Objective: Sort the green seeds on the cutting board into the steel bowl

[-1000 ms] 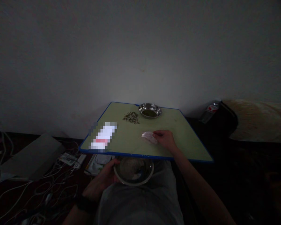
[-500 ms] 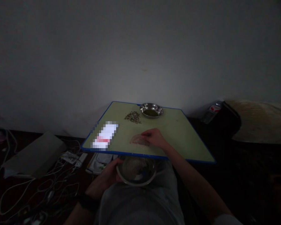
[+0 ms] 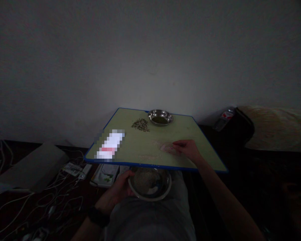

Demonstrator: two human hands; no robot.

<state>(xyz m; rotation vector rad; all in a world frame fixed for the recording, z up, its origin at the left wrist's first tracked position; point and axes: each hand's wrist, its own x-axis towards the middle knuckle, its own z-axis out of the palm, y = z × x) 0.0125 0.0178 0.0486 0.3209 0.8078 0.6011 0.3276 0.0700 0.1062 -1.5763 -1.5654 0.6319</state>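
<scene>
In the head view my left hand [image 3: 126,184] grips the left rim of a metal bowl [image 3: 150,198] over my lap, just below the table's front edge. Greyish grains [image 3: 144,177] lie inside it. On the small folding table [image 3: 130,147], my right hand [image 3: 188,149] is closed, its fingertips pinching a see-through, rounded piece [image 3: 167,148], perhaps plastic; its kind is too blurred to tell. This piece is low over the tabletop or touching it. Fine pale bits [image 3: 148,156] are scattered to its left.
Farther back are a pile of dark and light grains [image 3: 140,125] and a shiny metal bowl [image 3: 160,112] with green contents. A bright, pixelated phone-like rectangle [image 3: 111,144] lies at the left. Cables [image 3: 55,197] and a grey box [image 3: 32,167] are on the floor.
My right hand has moved to the right across the tabletop with the see-through piece. Pale bits now show where it was. The bowl in my left hand has shifted slightly right in view.
</scene>
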